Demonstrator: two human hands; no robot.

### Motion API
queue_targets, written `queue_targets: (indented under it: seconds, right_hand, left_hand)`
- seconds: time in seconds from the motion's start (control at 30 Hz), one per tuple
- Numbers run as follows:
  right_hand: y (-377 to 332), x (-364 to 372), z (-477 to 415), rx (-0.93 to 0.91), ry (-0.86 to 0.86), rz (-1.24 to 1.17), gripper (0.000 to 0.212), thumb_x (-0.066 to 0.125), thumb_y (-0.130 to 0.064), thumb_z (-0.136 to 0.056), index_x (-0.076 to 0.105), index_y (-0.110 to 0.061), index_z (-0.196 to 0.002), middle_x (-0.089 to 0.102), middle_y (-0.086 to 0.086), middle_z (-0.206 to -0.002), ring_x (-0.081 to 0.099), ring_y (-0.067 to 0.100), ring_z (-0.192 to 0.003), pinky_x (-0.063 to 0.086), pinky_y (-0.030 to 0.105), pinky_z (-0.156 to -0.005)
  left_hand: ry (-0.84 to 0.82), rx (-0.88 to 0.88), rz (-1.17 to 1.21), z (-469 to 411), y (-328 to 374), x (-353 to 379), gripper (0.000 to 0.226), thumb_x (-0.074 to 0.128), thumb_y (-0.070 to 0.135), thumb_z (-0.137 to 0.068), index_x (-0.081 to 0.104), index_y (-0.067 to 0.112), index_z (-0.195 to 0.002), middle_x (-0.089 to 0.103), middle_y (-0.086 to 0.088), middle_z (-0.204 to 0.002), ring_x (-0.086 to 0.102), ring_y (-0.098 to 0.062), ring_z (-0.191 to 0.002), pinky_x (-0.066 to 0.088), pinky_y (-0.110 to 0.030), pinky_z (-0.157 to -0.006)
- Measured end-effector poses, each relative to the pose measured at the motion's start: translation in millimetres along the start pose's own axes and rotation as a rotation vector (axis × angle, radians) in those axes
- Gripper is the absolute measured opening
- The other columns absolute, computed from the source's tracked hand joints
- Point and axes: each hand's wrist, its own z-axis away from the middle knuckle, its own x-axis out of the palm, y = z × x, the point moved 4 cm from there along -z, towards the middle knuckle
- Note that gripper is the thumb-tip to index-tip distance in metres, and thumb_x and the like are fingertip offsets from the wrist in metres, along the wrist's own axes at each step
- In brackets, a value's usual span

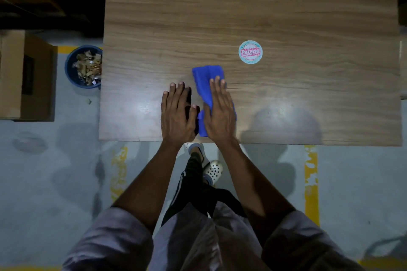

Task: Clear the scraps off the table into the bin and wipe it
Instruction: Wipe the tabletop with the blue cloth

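My right hand (pixel 219 114) presses one blue cloth (pixel 207 75) flat, fingers straight, near the table (pixel 242 6) front edge; my left hand (pixel 177 112) lies flat beside it. One bin (pixel 72 72) holds scraps (pixel 89 65); one round disc (pixel 250 51), perhaps a lid.

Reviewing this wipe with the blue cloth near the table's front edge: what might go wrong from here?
1. The round printed disc lies on the table just beyond the blue cloth; a longer stroke may shove it, or skirt it and leave that patch unwiped.
2. The right hand presses the cloth with straight fingers, not gripping, so it may bunch or slip.
3. A scrap lies on the floor beside the bin and may be overlooked.
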Motion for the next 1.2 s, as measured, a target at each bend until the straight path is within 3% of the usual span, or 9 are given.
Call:
queue_targets:
  seconds: [0.1,0.2,0.37,0.73,0.8,0.87,0.93,1.0,1.2]
  right_hand:
    - [26,-22,12,0.129,0.109,0.158,0.059,0.041,-0.022,-0.103,0.037,0.003,-0.157,0.034,0.022,-0.165,0.027,0.039,-0.156,0.024,0.050,-0.128]
    - [38,-17,15,0.182,0.041,0.323,0.063,0.038,-0.028,-0.103,0.034,0.002,-0.158,0.031,0.022,-0.166,0.025,0.041,-0.156,0.027,0.054,-0.125]
    - [16,4,11,0.107,-0.069,0.435,0.074,0.035,-0.033,-0.098,0.022,-0.002,-0.164,0.017,0.020,-0.172,0.012,0.038,-0.160,0.014,0.049,-0.130]
    - [-35,30,-5,0.020,-0.164,-0.055,0.058,0.045,-0.022,-0.102,0.041,0.000,-0.156,0.036,0.018,-0.165,0.026,0.036,-0.156,0.016,0.045,-0.129]
    - [-43,13,-7,0.107,-0.283,-0.287,0.055,0.049,-0.016,-0.105,0.039,-0.004,-0.157,0.034,0.013,-0.166,0.024,0.030,-0.157,0.016,0.037,-0.129]
    - [-35,-10,-6,0.213,-0.215,-0.372,0.055,0.050,-0.014,-0.105,0.037,-0.006,-0.158,0.036,0.011,-0.166,0.029,0.027,-0.156,0.021,0.034,-0.126]
    - [-18,-32,1,0.208,0.019,-0.274,0.057,0.047,-0.019,-0.102,0.041,-0.003,-0.156,0.040,0.013,-0.163,0.035,0.031,-0.154,0.029,0.046,-0.126]
    - [8,-34,12,0.198,0.126,-0.114,0.058,0.046,-0.022,-0.101,0.043,0.000,-0.155,0.040,0.017,-0.163,0.032,0.037,-0.154,0.030,0.058,-0.123]
    - [10,5,32,0.119,-0.065,0.409,0.071,0.033,-0.048,-0.105,0.019,-0.016,-0.167,0.012,0.008,-0.174,0.007,0.033,-0.161,0.014,0.054,-0.128]
  left_hand:
    - [-0.022,0.039,-0.061,11,5,-2,0.053,0.041,0.026,-0.101,0.051,0.003,-0.148,0.039,-0.016,-0.162,0.027,-0.032,-0.155,0.021,-0.056,-0.124]
    - [-0.040,0.020,-0.112,12,7,-2,0.054,0.043,0.021,-0.100,0.047,0.005,-0.151,0.036,-0.015,-0.164,0.025,-0.032,-0.156,0.020,-0.054,-0.125]
    - [-0.022,0.026,-0.152,11,3,3,0.054,0.048,0.018,-0.098,0.047,0.006,-0.151,0.035,-0.013,-0.164,0.024,-0.030,-0.156,0.020,-0.053,-0.125]
    - [-0.056,-0.052,-0.011,15,-10,-11,0.051,0.035,0.018,-0.102,0.051,0.001,-0.147,0.042,-0.014,-0.160,0.027,-0.029,-0.155,0.022,-0.049,-0.126]
    - [-0.055,-0.092,-0.069,18,-15,-20,0.050,0.038,0.020,-0.103,0.050,0.003,-0.148,0.040,-0.014,-0.162,0.026,-0.030,-0.155,0.020,-0.050,-0.126]
    - [-0.077,-0.106,-0.171,20,-22,-26,0.054,0.038,0.027,-0.105,0.043,0.008,-0.154,0.031,-0.011,-0.167,0.019,-0.030,-0.157,0.016,-0.051,-0.127]
    - [-0.115,-0.095,-0.266,24,-26,-26,0.058,0.033,0.033,-0.106,0.032,0.012,-0.160,0.021,-0.009,-0.170,0.010,-0.029,-0.159,0.011,-0.052,-0.127]
    - [-0.127,-0.094,-0.322,27,-27,-23,0.060,0.030,0.036,-0.106,0.027,0.014,-0.162,0.016,-0.009,-0.172,0.006,-0.028,-0.160,0.009,-0.053,-0.128]
    - [-0.144,-0.097,-0.341,27,-31,-20,0.063,0.031,0.040,-0.107,0.024,0.014,-0.163,0.013,-0.008,-0.172,0.004,-0.028,-0.160,0.008,-0.052,-0.128]
